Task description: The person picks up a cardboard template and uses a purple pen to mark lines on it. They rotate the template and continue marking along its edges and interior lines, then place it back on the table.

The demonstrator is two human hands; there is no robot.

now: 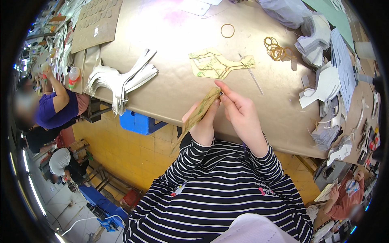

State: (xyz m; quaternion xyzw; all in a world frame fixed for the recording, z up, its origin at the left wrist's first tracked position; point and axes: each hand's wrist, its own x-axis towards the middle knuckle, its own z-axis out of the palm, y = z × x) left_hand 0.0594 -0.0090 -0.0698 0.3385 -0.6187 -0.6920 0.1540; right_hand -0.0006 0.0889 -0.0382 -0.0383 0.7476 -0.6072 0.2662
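both hands, left (201,126) and right (242,112), pinch a card stack (199,113) over the surface's (162,81) near edge. fingers closed on it. it looks light, stiff; best held by its edges.

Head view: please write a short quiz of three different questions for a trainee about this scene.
1. True or false: both hands hold the stack of tan cut-outs.
2. What lies flat on the table just beyond the hands? A) scissors B) a tan cut-out pattern C) a cup
3. Fill in: a pile of yellow ______ bands lies far right on the table.

Key: 1 true: left hand, right hand. 2 B, the tan cut-out pattern. 3 rubber: rubber bands.
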